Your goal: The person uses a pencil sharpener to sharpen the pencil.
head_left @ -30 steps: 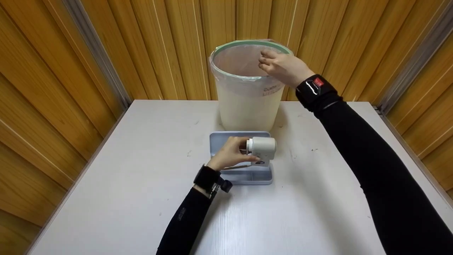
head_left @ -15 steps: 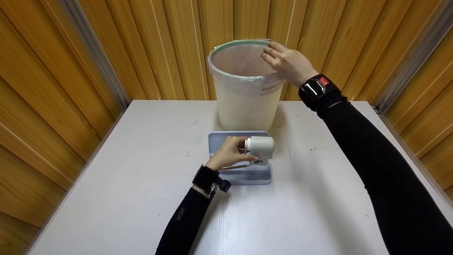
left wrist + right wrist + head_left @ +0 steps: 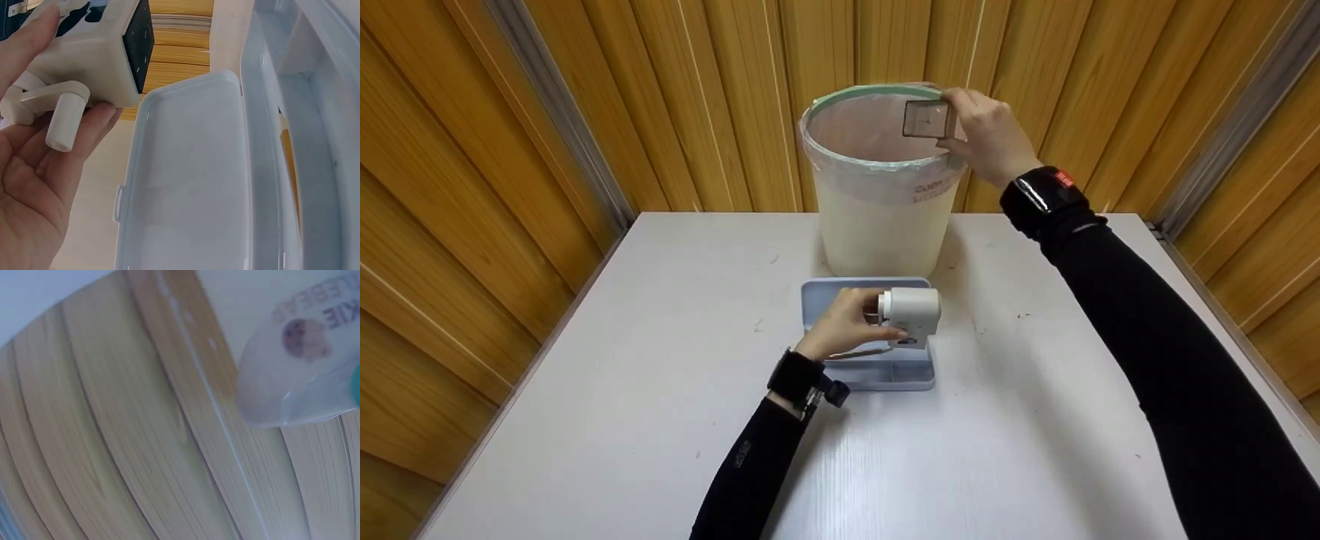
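- Shavings drawer (image 3: 928, 118) pinched in my right hand (image 3: 988, 136), held over the open mouth of the bin (image 3: 881, 225); looks empty, though I can't be sure.
- Sharpener (image 3: 913, 315) gripped in my left hand (image 3: 844, 325), just in front of the bin, above the pencil case (image 3: 870, 373).
- Left, I judge: drawer goes back into the sharpener.

A white table (image 3: 622, 375) with a faint wood grain and a few small dark specks is seen from above, set into a corner. It is enclosed on three sides by walls clad in honey-coloured wooden panelling (image 3: 450, 187), laid in vertical boards behind and slanting boards at the sides. Grey metal strips (image 3: 562, 112) are fixed where the side walls meet the back wall. The scene is evenly lit, and a soft sheen is thrown across the near tabletop.
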Motion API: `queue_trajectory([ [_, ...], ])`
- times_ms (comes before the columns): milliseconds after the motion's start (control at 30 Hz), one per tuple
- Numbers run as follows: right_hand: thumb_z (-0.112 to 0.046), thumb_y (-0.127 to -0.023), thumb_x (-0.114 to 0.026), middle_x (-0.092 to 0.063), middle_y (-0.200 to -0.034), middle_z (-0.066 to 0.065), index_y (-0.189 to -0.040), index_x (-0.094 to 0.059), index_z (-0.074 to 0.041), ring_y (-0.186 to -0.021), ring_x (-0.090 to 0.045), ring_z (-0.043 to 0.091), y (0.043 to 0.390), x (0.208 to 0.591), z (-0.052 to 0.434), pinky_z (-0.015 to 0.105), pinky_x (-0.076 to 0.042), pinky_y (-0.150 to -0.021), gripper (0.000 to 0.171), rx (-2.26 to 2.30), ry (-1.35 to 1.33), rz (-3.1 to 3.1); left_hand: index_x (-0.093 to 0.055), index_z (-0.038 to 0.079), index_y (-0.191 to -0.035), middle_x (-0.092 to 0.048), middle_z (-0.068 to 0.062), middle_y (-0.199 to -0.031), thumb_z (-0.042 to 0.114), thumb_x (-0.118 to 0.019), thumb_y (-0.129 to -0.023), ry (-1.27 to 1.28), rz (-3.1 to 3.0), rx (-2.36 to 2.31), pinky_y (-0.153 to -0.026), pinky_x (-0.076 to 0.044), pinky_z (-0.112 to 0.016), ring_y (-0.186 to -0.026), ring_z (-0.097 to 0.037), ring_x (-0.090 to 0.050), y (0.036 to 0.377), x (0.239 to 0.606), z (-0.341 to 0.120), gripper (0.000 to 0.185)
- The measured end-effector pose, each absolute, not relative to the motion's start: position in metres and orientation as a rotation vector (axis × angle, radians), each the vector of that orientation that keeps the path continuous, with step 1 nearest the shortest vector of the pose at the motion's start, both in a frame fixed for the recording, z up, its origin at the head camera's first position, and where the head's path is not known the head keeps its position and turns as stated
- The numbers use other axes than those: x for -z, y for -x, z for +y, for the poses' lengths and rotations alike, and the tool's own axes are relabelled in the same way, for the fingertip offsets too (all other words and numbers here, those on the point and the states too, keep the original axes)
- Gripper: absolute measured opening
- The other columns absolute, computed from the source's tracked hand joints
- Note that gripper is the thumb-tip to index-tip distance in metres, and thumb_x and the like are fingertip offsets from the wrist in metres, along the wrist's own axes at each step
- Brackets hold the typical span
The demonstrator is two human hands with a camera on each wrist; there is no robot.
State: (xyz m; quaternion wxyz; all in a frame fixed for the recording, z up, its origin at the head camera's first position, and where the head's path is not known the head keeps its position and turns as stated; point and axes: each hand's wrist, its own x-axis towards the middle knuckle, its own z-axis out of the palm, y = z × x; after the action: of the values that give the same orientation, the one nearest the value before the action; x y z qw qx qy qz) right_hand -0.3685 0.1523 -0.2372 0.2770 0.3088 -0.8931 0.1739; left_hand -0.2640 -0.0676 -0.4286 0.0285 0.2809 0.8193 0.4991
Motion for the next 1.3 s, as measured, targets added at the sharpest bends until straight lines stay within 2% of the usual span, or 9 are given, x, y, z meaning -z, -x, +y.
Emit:
queue_trajectory([
  [100,-0.001,-0.084,-0.074,-0.061,-0.13,0.024,-0.128,-0.053,0.008,-0.123,-0.059,0.036,0.366,0.238,0.157,0.044,-0.049,-0.105,0.05,-0.738,-0.742,-2.41,-0.068,0.006,-0.115,-0.073,-0.008,-0.107,0.021,-0.084,-0.077,-0.871,2.539,-1.534,-0.077,-0.058,-0.023,-0.09,-0.013,-0.07,0.264,0.429,-0.068,0.044],
  [333,-0.004,-0.08,-0.079,-0.066,-0.127,0.018,-0.126,-0.06,0.002,-0.117,-0.064,0.027,0.356,0.241,0.168,0.029,-0.052,-0.1,0.049,-1.194,-0.611,-2.363,-0.068,0.005,-0.115,-0.073,-0.009,-0.108,0.019,-0.084,-0.077,-0.879,2.505,-1.574,-0.079,-0.059,-0.024,-0.092,-0.014,-0.071,0.264,0.43,-0.068,0.044],
  [500,-0.001,-0.079,-0.079,-0.066,-0.125,0.022,-0.125,-0.061,0.003,-0.112,-0.067,0.02,0.346,0.246,0.181,0.024,-0.055,-0.093,0.049,-1.338,-0.65,-2.327,-0.068,0.005,-0.116,-0.073,-0.009,-0.109,0.019,-0.084,-0.076,-0.871,2.497,-1.585,-0.079,-0.059,-0.024,-0.092,-0.015,-0.071,0.264,0.429,-0.068,0.045],
  [700,0.0,-0.078,-0.08,-0.067,-0.122,0.023,-0.123,-0.062,0.005,-0.101,-0.069,0.005,0.334,0.256,0.199,0.016,-0.055,-0.086,0.049,-1.441,-0.722,-2.324,-0.068,0.004,-0.115,-0.073,-0.011,-0.108,0.017,-0.085,-0.075,-0.867,2.503,-1.591,-0.078,-0.059,-0.024,-0.092,-0.017,-0.071,0.264,0.428,-0.069,0.045],
  [967,-0.001,-0.08,-0.078,-0.066,-0.121,0.023,-0.124,-0.062,0.006,-0.098,-0.066,-0.003,0.307,0.286,0.219,0.013,-0.054,-0.085,0.047,-1.363,-0.725,-2.406,-0.068,0.007,-0.115,-0.073,-0.008,-0.108,0.02,-0.085,-0.075,-0.881,2.544,-1.55,-0.08,-0.058,-0.024,-0.094,-0.015,-0.07,0.264,0.428,-0.07,0.045],
  [1167,0.0,-0.079,-0.079,-0.065,-0.123,0.027,-0.124,-0.062,0.006,-0.101,-0.065,-0.003,0.291,0.322,0.223,0.018,-0.055,-0.086,0.048,-1.379,-0.768,-2.428,-0.068,0.004,-0.115,-0.073,-0.01,-0.108,0.017,-0.085,-0.075,-0.888,2.548,-1.565,-0.079,-0.059,-0.024,-0.093,-0.018,-0.071,0.265,0.427,-0.073,0.046],
  [1300,0.001,-0.077,-0.079,-0.066,-0.122,0.025,-0.124,-0.062,0.006,-0.105,-0.068,0.006,0.285,0.349,0.225,0.022,-0.055,-0.087,0.05,-1.407,-0.792,-2.441,-0.067,0.001,-0.116,-0.072,-0.013,-0.108,0.015,-0.085,-0.075,-0.887,2.539,-1.602,-0.079,-0.059,-0.024,-0.093,-0.02,-0.072,0.267,0.426,-0.076,0.047],
])
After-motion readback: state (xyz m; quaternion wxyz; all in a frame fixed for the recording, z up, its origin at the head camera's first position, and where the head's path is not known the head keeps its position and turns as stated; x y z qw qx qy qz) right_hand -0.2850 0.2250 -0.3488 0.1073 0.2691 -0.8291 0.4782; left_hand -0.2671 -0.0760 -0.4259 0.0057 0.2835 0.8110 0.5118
